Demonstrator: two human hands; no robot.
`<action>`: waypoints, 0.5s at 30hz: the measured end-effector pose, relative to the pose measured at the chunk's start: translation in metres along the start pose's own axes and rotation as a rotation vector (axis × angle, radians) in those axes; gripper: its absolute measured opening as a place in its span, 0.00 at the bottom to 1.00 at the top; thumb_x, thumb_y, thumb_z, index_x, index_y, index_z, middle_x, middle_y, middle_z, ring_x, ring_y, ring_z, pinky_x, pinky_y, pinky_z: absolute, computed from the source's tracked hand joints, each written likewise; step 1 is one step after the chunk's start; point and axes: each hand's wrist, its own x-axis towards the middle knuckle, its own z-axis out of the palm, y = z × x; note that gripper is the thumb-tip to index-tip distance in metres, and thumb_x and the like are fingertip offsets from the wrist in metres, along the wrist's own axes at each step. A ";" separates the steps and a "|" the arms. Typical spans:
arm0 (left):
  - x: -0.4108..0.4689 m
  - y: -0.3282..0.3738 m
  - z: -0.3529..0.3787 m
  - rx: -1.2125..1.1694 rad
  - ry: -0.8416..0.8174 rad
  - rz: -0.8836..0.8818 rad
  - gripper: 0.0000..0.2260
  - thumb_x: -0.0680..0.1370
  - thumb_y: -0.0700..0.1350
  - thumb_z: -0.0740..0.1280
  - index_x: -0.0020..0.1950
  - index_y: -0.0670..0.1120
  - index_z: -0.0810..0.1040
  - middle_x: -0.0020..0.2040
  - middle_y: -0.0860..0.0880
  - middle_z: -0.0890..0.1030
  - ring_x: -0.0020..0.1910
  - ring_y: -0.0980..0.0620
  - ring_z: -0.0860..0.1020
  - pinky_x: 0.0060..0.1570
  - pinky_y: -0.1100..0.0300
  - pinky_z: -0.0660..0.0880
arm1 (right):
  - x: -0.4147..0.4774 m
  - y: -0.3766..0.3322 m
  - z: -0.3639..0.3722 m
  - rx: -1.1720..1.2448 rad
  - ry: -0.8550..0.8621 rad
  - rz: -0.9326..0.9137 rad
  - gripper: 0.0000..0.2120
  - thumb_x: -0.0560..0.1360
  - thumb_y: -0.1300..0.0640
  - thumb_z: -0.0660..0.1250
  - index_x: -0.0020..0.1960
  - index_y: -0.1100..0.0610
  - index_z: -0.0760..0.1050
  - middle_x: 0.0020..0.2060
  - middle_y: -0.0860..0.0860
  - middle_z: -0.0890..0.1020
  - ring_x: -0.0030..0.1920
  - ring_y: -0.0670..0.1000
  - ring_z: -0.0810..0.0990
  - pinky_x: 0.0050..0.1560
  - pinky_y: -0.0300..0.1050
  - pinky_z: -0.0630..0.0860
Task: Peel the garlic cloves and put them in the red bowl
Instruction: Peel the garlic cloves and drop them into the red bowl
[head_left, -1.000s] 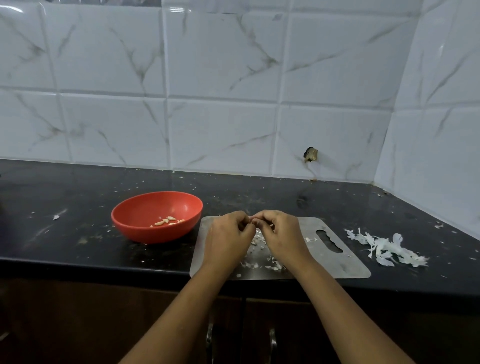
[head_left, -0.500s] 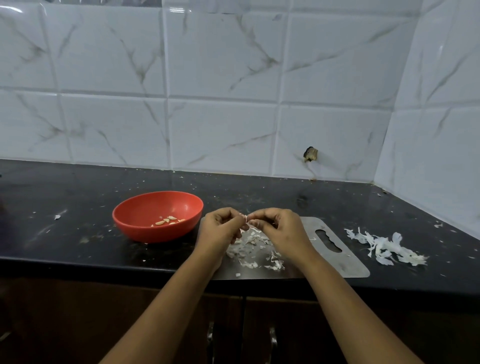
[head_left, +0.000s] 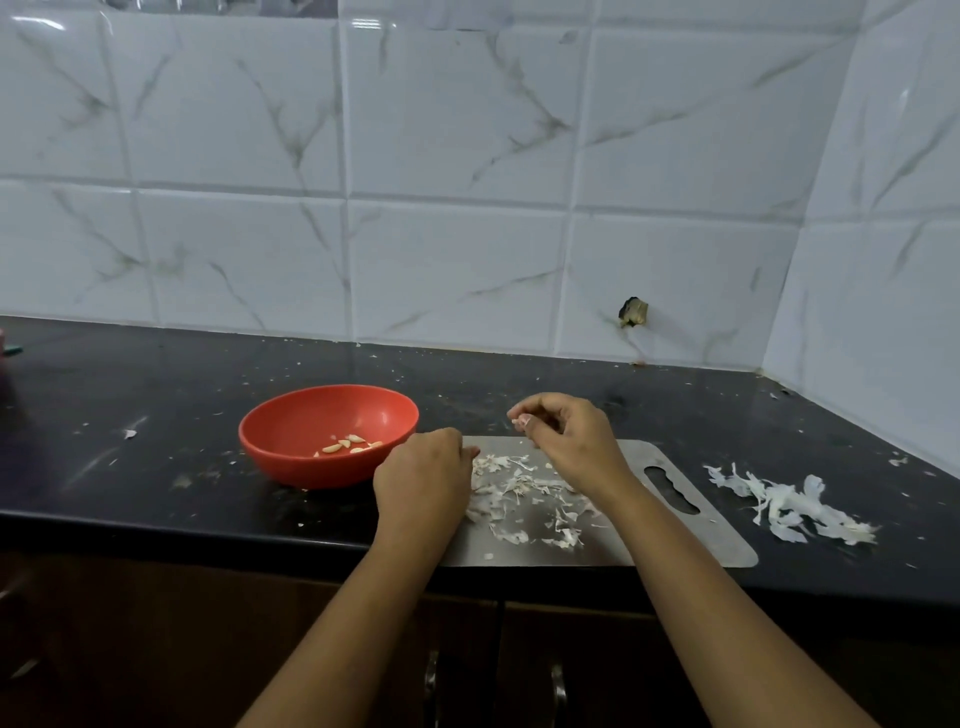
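I pinch a garlic clove between the thumb and curled fingertips of my right hand, lifted just above the far edge of the steel board. The clove is too small for me to tell whether it is bare, so I think the right thing is to roll it once and pick off any skin at its tip over the board, where the loose skins already lie. Then I should carry it left over the rim of the red bowl and let go low, beside the peeled cloves, so it doesn't bounce out onto the counter.

My left hand rests knuckles-up at the board's left edge, just beside the bowl. Its fingers are tucked under, and I cannot tell whether they hold anything. Both forearms reach in from the counter's near edge.
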 end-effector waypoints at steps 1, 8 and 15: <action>0.002 -0.002 0.000 0.010 -0.018 0.002 0.12 0.80 0.55 0.61 0.48 0.48 0.78 0.45 0.49 0.81 0.46 0.46 0.79 0.38 0.58 0.69 | 0.005 -0.005 0.005 -0.012 -0.015 -0.023 0.06 0.77 0.61 0.68 0.47 0.53 0.83 0.39 0.43 0.83 0.38 0.37 0.79 0.43 0.31 0.75; 0.003 -0.016 0.007 -0.157 -0.049 -0.053 0.06 0.78 0.48 0.65 0.49 0.47 0.79 0.45 0.49 0.81 0.46 0.47 0.79 0.41 0.56 0.75 | 0.047 -0.048 0.060 -0.147 -0.256 -0.140 0.09 0.77 0.64 0.66 0.50 0.56 0.84 0.47 0.48 0.85 0.46 0.40 0.80 0.44 0.24 0.71; 0.004 -0.020 0.006 -0.276 -0.020 -0.068 0.07 0.79 0.44 0.63 0.52 0.43 0.78 0.46 0.46 0.82 0.47 0.45 0.80 0.39 0.57 0.71 | 0.065 -0.056 0.096 -0.268 -0.371 -0.148 0.11 0.76 0.68 0.65 0.52 0.59 0.84 0.52 0.53 0.84 0.53 0.47 0.81 0.55 0.36 0.74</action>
